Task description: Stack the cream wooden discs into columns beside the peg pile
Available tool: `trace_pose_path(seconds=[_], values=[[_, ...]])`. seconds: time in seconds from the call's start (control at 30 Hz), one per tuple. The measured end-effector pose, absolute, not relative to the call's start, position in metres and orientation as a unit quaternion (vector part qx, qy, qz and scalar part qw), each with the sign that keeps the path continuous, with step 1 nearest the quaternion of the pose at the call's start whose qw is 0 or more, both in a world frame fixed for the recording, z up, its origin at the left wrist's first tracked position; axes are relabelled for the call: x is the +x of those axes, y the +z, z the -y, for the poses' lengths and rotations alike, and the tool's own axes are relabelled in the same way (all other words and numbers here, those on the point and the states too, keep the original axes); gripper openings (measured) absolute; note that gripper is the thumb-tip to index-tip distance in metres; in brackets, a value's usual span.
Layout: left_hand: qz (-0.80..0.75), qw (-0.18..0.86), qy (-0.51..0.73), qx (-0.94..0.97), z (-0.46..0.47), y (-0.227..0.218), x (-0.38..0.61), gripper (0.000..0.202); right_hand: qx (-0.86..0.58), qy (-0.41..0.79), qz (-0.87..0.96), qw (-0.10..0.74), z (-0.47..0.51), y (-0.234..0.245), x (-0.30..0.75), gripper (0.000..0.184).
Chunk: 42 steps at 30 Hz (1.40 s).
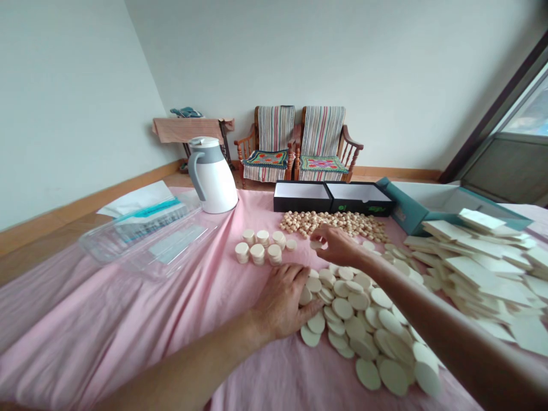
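Observation:
My right hand pinches a pale round wooden disc between thumb and fingers, just above the cloth. My left hand lies flat and open at the left edge of a heap of larger-looking wooden discs, its thumb touching some of them. Beyond the left fingertips stand several short stacks of discs in two rows. One low disc sits at their right side. Behind my right hand spreads a band of small wooden beads or pegs, too small to tell exactly.
Square wooden pieces are heaped at right. Behind are a black two-part box and a teal box. At left stand a white jug and clear plastic packaging. A pink cloth covers the surface in folds.

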<state>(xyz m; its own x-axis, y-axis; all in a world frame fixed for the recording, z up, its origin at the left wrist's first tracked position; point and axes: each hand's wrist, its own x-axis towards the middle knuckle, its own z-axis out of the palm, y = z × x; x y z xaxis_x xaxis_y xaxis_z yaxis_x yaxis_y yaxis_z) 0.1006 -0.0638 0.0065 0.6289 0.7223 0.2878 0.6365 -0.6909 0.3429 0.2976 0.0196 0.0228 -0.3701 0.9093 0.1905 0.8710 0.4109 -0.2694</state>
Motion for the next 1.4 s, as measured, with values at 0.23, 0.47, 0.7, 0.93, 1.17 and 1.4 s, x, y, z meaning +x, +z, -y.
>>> trace_pose_path(seconds=[0.23, 0.47, 0.7, 0.93, 1.17, 1.4], values=[[-0.381, 0.11, 0.2, 0.896, 0.064, 0.006, 0.099, 0.053, -0.43, 0.137, 0.859, 0.242, -0.043, 0.017, 0.261, 0.041], [-0.379, 0.11, 0.202, 0.896, 0.064, 0.007, 0.099, 0.05, -0.41, 0.166, 0.855, 0.272, -0.049, 0.013, 0.263, 0.047], [-0.374, 0.099, 0.206, 0.899, 0.064, 0.006, 0.1, 0.053, -0.536, 0.076, 0.81, 0.224, -0.032, 0.037, 0.311, 0.032], [-0.369, 0.099, 0.212, 0.899, 0.063, 0.006, 0.1, 0.049, -0.583, 0.05, 0.811, 0.016, -0.013, 0.032, 0.363, 0.026], [-0.368, 0.1, 0.216, 0.899, 0.062, 0.005, 0.101, 0.048, -0.626, 0.005, 0.779, 0.01, -0.015, 0.02, 0.371, 0.022], [-0.367, 0.1, 0.215, 0.899, 0.063, 0.007, 0.101, 0.047, -0.611, 0.023, 0.79, 0.036, -0.02, 0.018, 0.366, 0.028]])
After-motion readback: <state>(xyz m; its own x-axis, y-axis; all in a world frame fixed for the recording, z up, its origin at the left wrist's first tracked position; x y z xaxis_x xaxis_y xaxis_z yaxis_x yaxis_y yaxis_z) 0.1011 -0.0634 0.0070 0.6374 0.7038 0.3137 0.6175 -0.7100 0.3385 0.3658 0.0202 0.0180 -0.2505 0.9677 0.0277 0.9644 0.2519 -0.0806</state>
